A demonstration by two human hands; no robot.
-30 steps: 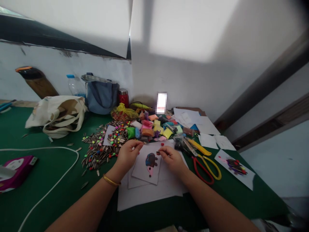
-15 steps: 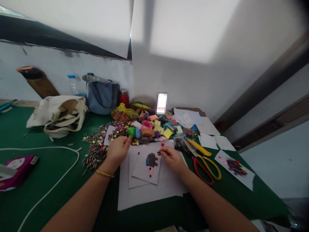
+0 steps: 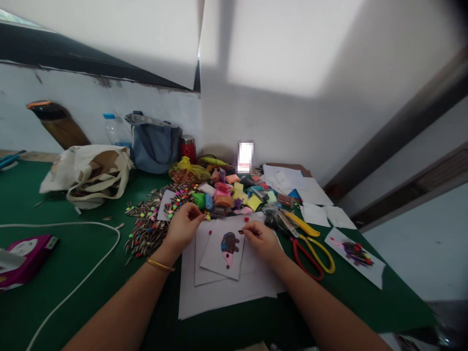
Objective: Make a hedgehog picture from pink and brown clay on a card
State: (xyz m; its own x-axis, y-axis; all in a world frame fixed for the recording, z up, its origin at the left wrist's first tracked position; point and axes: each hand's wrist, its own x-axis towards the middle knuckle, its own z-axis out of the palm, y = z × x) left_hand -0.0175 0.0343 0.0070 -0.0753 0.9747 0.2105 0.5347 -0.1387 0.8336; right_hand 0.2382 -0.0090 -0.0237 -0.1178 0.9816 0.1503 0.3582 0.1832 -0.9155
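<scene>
The table I saw was green, and on its left lay a cream bag, a purple box and a white cord. Across the middle, a heap of seeds mixed with small bright balls spread beside colourful packets, with white sheets of paper nearer the front. Over on the right were scissors, a yellow knife and a decorated card.

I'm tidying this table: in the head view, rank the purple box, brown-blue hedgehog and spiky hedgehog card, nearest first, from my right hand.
From the right hand:
1. Brown-blue hedgehog, just left of it.
2. Spiky hedgehog card, off to the right.
3. Purple box, at far left.
</scene>
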